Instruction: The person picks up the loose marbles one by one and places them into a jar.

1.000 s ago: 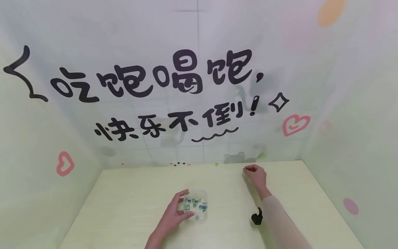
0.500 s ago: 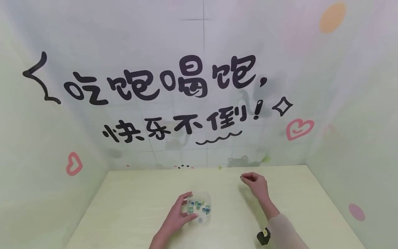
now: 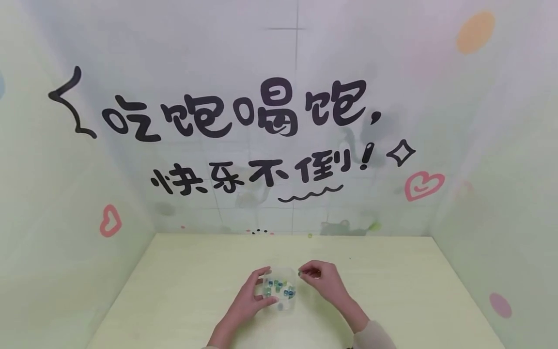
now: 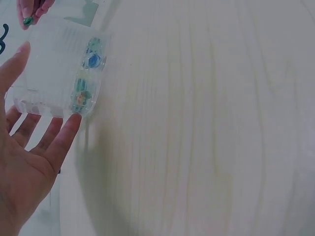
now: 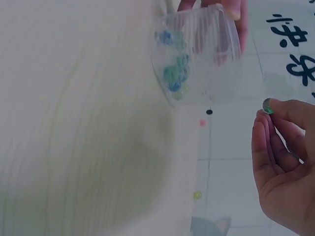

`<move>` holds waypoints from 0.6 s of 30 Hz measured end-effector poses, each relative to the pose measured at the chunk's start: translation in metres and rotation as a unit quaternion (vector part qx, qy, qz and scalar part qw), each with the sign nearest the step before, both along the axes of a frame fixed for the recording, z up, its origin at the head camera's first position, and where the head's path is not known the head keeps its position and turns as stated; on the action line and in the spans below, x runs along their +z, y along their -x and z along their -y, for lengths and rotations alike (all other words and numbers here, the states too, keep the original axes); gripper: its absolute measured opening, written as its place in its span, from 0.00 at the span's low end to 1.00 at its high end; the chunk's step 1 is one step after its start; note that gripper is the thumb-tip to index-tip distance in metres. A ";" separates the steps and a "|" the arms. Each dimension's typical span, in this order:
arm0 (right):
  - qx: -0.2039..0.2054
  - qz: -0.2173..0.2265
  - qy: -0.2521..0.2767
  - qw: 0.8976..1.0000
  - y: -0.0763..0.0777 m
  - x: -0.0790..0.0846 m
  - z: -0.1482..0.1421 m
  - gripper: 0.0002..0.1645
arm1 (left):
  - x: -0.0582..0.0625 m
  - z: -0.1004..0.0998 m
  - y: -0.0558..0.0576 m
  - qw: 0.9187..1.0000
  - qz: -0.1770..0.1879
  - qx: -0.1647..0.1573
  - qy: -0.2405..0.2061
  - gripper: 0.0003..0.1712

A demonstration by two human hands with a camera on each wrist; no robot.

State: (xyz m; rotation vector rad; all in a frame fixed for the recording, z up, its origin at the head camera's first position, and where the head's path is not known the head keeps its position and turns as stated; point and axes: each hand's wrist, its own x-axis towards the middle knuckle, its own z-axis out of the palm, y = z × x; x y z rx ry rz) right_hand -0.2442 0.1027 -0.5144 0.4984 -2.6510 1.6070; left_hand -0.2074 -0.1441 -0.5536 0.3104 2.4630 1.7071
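In the head view, my left hand (image 3: 248, 300) grips a clear plastic container (image 3: 283, 274) from its left side, thumb in front and fingers behind. Several blue and green glass marbles lie on the container's bottom, and the right wrist view shows these marbles (image 5: 171, 73) through its wall. Just right of the rim, my right hand (image 3: 328, 285) pinches one green marble (image 5: 267, 106) between thumb and fingertips. That marble is apart from the container, at about rim height or higher.
A pale wooden tabletop (image 3: 174, 291) lies under both hands. Printed fabric walls (image 3: 235, 213) with black lettering and hearts enclose its back and sides. A small yellow-green spot (image 3: 310, 235) shows at the back edge; I cannot tell whether it is printed.
My right hand has come from the table's back right toward the container, carrying the marble. The left hand keeps its hold on the container. The head view has shifted slightly.
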 end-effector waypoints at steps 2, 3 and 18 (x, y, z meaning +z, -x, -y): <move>0.024 -0.006 -0.019 1.000 -0.003 0.000 0.008 0.06 | 0.000 -0.001 0.000 1.000 -0.001 -0.002 0.001 0.46; 0.034 -0.009 -0.028 0.999 -0.004 0.000 0.010 0.06 | 0.000 -0.002 0.000 1.000 -0.002 -0.003 0.002 0.46; -0.066 -0.028 -0.032 0.997 0.017 -0.003 0.009 0.07 | -0.002 0.001 0.001 1.000 -0.004 -0.007 -0.008 0.46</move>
